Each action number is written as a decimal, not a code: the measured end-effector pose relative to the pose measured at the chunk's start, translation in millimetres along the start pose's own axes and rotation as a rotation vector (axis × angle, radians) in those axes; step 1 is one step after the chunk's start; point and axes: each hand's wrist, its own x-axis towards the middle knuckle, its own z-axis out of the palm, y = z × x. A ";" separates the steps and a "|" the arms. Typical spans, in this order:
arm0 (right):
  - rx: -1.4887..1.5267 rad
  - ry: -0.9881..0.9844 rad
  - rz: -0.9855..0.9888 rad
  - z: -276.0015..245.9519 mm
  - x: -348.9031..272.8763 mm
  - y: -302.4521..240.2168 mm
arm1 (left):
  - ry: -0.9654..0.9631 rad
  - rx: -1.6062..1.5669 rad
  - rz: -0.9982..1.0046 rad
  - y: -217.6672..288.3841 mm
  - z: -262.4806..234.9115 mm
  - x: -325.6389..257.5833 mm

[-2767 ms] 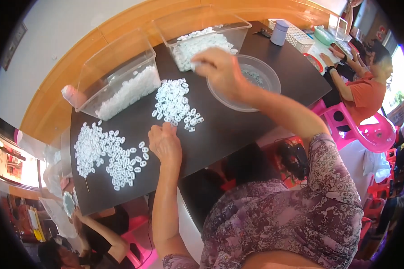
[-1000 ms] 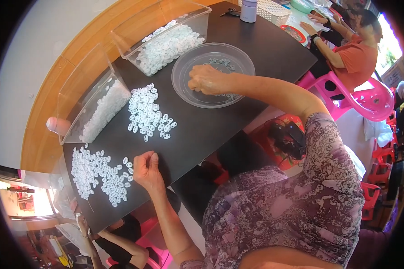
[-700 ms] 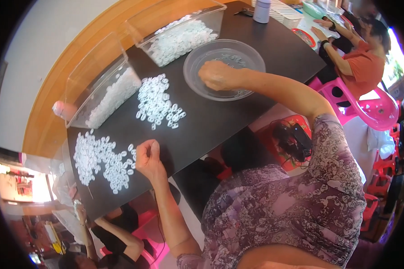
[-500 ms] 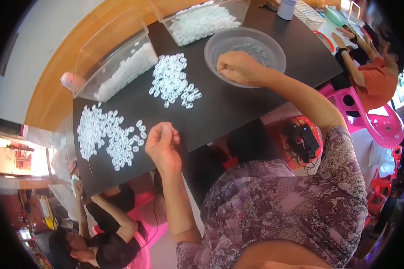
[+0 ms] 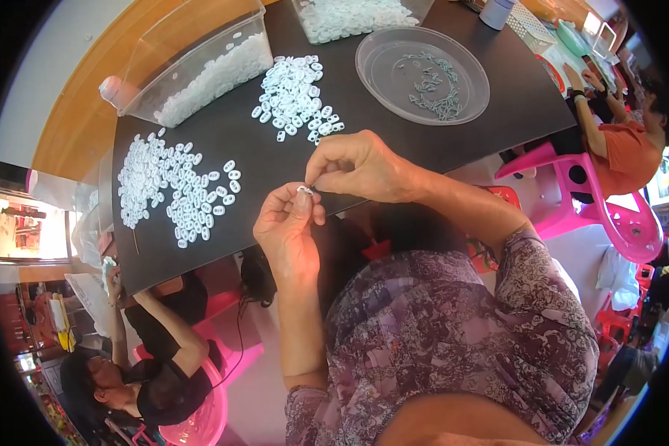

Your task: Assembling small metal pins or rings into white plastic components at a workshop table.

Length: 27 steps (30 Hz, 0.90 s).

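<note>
Left hand (image 5: 288, 223) is pinching a small white ring (image 5: 304, 190) at its fingertips while the right hand (image 5: 357, 165) is pressing a thin pin down into it, just off the tabletop (image 5: 394, 134) edge.

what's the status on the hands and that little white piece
Left hand pinching small white piece. Right hand pinched at the same piece. Both over black table edge, nothing between them.

Two clear plastic rectangular tubs of small white parts (image 5: 201, 67) stand at the bench's far side. A white cylindrical container (image 5: 496, 11) stands far right. No labels, signs or screens can be made out.
</note>
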 end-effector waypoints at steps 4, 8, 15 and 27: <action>0.083 0.024 0.060 5.8 -3.4 2.9 | 0.022 0.022 0.018 -2.5 -1.4 -3.5; 0.040 0.055 0.021 10.6 -5.4 5.0 | 0.019 0.054 0.040 -4.2 -4.6 -4.8; 0.118 0.119 0.047 21.0 -6.5 3.7 | 0.040 0.074 0.055 -4.4 -4.3 -9.2; 0.126 0.147 0.062 35.1 -12.3 2.4 | 0.111 0.246 0.320 -19.8 -0.3 -19.4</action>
